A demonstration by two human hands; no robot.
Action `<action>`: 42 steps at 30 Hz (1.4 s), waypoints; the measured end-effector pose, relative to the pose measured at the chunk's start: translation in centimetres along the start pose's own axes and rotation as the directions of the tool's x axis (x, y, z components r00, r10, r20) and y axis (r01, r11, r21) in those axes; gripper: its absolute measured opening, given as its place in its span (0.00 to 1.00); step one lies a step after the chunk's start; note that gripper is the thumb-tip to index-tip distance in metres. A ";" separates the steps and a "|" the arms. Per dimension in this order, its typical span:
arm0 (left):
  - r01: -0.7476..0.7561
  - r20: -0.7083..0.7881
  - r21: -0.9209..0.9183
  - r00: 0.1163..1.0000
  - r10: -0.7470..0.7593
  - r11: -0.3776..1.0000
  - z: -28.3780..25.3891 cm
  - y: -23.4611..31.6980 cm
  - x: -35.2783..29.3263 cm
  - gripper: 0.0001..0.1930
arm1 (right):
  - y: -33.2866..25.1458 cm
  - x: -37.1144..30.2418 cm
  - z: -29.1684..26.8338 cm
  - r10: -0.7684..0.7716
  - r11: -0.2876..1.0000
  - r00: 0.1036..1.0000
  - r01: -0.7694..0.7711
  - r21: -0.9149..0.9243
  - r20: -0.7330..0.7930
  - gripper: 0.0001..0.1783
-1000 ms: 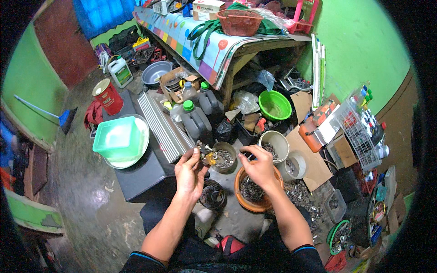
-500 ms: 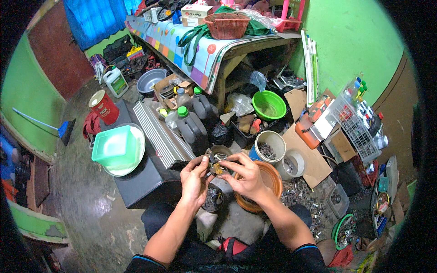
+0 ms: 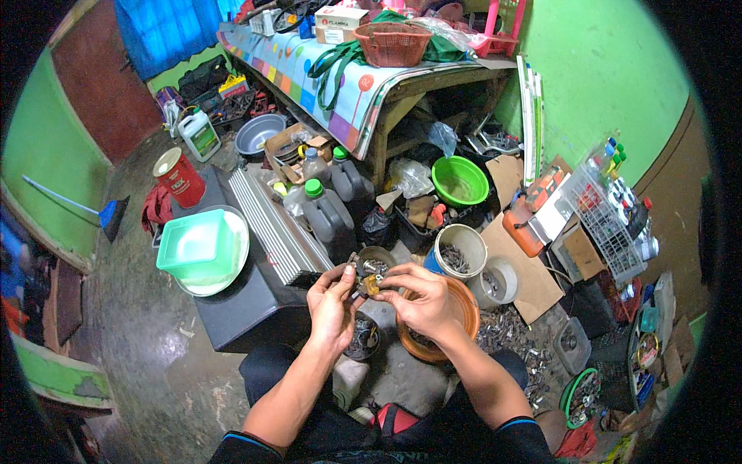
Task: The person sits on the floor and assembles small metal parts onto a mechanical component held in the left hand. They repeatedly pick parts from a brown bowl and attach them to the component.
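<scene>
Close in front of me, a small dark part with a yellow piece [image 3: 372, 285] is held between both hands; its exact kind is too small to make out. My left hand [image 3: 332, 303] closes on it from the left, thumb on top. From the right, my right hand [image 3: 423, 300] pinches the yellow side with thumb and fingertips. Just beyond it sits a round tub of small metal bits [image 3: 376, 257]. Under my hands is a dark container of small pieces [image 3: 362, 340]. An orange-brown basin [image 3: 468, 305] stands beneath my right hand, partly covered by it.
At right are a white bucket [image 3: 478, 246] of metal pieces, a pale tub [image 3: 510, 290] and scattered scrap [image 3: 525, 340]. A black box [image 3: 232, 321] carries a green container [image 3: 199, 246] on the left. Grey jerrycans [image 3: 328, 224] stand ahead, before the covered table [image 3: 348, 108].
Both hands stay nearly in place around the dark part. The yellow piece shows more clearly now, with my right fingers drawn slightly back along it. The whole view has shifted slightly.
</scene>
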State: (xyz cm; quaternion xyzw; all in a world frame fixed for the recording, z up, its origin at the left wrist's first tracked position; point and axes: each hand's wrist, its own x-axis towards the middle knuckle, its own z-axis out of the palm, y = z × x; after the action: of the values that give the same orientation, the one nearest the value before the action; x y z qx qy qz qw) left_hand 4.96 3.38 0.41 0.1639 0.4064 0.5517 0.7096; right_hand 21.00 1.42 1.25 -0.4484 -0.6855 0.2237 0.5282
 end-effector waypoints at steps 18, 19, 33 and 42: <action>-0.046 0.012 0.009 0.999 0.046 0.999 0.6 -0.6 -1.0 0.14 | 0.3 -0.8 1.7 -0.112 0.982 0.959 0.068 -0.175 -0.259 0.09; -0.049 0.007 0.006 0.999 0.049 0.999 0.6 -0.7 -0.9 0.13 | 0.3 -0.8 1.7 -0.123 0.980 0.957 0.075 -0.183 -0.264 0.09; 0.063 0.049 -0.172 0.997 -0.055 0.983 0.5 -0.7 -0.1 0.15 | 0.9 0.0 1.7 0.394 0.846 0.834 -0.163 0.508 -0.388 0.07; -0.053 -0.007 -0.236 0.999 0.052 0.970 -0.8 1.6 1.0 0.17 | 8.5 -0.6 0.5 0.544 0.759 0.769 -0.282 -0.588 0.334 0.14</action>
State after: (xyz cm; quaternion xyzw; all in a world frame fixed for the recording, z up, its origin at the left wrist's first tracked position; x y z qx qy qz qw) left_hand 3.35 4.70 0.61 0.0889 0.3335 0.6148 0.7092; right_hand 23.77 5.24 -5.81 -0.6438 -0.7080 0.2560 0.1366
